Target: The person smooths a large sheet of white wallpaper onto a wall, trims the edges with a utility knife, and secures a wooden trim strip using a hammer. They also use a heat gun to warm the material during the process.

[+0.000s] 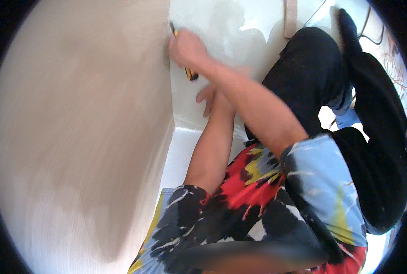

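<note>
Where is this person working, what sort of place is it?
Probably an indoor room under finishing or repair, seen close to the floor. A beige wall meets a white surface at a corner, the right hand holds a yellow-and-black tool there, and loose cables lie nearby.

- You have two hands in view: your right hand (187,48) at upper centre of the frame and your left hand (209,98) just below it.
- You hold one yellow-and-black tool (189,73), in the right hand.
- One beige wall panel (75,128) fills the left half of the frame.
- One white surface (221,27) lies at top centre.
- One pale strip (290,18) sits at the top edge, right of centre.
- Thin cables (372,32) run at upper right; their number cannot be told.
</note>
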Action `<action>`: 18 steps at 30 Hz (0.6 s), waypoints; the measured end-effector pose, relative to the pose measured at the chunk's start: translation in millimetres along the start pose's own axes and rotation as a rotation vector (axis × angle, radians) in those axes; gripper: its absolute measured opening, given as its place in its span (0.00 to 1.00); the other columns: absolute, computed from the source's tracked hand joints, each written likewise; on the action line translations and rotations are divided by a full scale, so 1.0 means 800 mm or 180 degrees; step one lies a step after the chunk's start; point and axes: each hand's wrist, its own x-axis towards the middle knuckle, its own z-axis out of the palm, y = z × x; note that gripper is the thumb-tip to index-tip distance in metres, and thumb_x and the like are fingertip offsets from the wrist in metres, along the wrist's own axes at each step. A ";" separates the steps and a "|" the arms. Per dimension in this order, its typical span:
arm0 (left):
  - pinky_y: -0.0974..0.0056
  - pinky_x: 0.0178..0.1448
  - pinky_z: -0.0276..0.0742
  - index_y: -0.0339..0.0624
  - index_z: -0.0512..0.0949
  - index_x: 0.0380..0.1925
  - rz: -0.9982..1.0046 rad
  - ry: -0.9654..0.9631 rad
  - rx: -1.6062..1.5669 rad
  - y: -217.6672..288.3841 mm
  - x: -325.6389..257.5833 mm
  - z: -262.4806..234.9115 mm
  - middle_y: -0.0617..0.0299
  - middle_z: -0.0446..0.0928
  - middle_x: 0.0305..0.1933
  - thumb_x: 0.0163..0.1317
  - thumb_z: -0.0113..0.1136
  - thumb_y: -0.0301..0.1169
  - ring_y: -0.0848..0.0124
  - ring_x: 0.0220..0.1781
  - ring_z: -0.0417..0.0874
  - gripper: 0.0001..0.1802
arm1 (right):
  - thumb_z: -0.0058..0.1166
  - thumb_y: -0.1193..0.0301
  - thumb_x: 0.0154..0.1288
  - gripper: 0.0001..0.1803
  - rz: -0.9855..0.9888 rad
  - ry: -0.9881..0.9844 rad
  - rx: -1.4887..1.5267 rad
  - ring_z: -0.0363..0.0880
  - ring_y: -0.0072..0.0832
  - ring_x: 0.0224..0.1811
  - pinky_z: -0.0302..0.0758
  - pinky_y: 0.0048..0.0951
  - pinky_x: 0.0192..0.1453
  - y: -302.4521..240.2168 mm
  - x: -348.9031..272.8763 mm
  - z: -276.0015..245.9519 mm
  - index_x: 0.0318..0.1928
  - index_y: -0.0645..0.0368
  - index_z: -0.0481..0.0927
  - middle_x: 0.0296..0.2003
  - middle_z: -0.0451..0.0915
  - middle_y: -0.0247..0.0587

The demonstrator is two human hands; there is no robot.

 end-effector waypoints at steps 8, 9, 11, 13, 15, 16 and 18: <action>0.49 0.88 0.37 0.47 0.49 0.82 0.0116 -0.0122 -0.0098 -0.005 -0.006 0.002 0.63 0.43 0.88 0.73 0.34 0.60 0.62 0.88 0.43 0.45 | 0.49 0.64 0.74 0.21 0.0052 -0.0198 0.0375 0.90 0.51 0.42 0.85 0.45 0.51 -0.007 0.020 -0.043 0.51 0.74 0.77 0.39 0.87 0.61; 0.49 0.88 0.37 0.47 0.49 0.82 0.0100 -0.0057 -0.0141 -0.001 0.002 0.005 0.62 0.43 0.87 0.73 0.34 0.60 0.62 0.88 0.44 0.44 | 0.49 0.64 0.74 0.21 0.0035 -0.0459 0.0391 0.90 0.49 0.39 0.85 0.44 0.51 -0.024 0.020 -0.058 0.51 0.74 0.77 0.37 0.88 0.59; 0.49 0.88 0.37 0.47 0.50 0.82 0.0097 -0.0003 -0.0127 -0.002 0.006 0.008 0.62 0.44 0.87 0.73 0.35 0.59 0.61 0.88 0.44 0.44 | 0.48 0.65 0.73 0.20 0.0086 -0.0451 0.0362 0.90 0.47 0.34 0.85 0.43 0.49 -0.024 0.021 -0.053 0.50 0.74 0.78 0.32 0.88 0.56; 0.49 0.88 0.38 0.47 0.50 0.82 0.0105 -0.0027 -0.0112 -0.005 0.004 0.003 0.62 0.45 0.87 0.73 0.35 0.58 0.61 0.88 0.44 0.43 | 0.48 0.66 0.72 0.19 0.0055 0.0115 0.0278 0.90 0.44 0.30 0.86 0.41 0.47 -0.021 0.034 -0.034 0.47 0.74 0.79 0.28 0.88 0.52; 0.49 0.88 0.38 0.47 0.51 0.81 0.0078 -0.0034 -0.0153 -0.002 0.003 0.004 0.61 0.46 0.87 0.74 0.35 0.58 0.61 0.88 0.45 0.43 | 0.49 0.66 0.72 0.19 0.0083 -0.0089 0.0544 0.91 0.44 0.32 0.85 0.41 0.48 -0.030 0.031 -0.037 0.47 0.74 0.80 0.28 0.88 0.53; 0.49 0.88 0.38 0.47 0.51 0.81 0.0082 -0.0034 -0.0123 -0.002 0.002 0.003 0.61 0.46 0.87 0.74 0.36 0.57 0.61 0.88 0.45 0.42 | 0.49 0.66 0.72 0.19 0.0150 -0.0181 0.0682 0.91 0.44 0.33 0.85 0.42 0.48 -0.030 0.025 -0.041 0.46 0.73 0.81 0.28 0.88 0.53; 0.49 0.87 0.39 0.47 0.52 0.81 0.0092 -0.0039 -0.0115 -0.002 0.000 0.006 0.61 0.47 0.87 0.74 0.36 0.56 0.61 0.88 0.46 0.42 | 0.48 0.66 0.72 0.19 0.0119 -0.0333 0.0526 0.91 0.44 0.33 0.85 0.42 0.48 -0.034 0.022 -0.051 0.47 0.73 0.81 0.28 0.88 0.53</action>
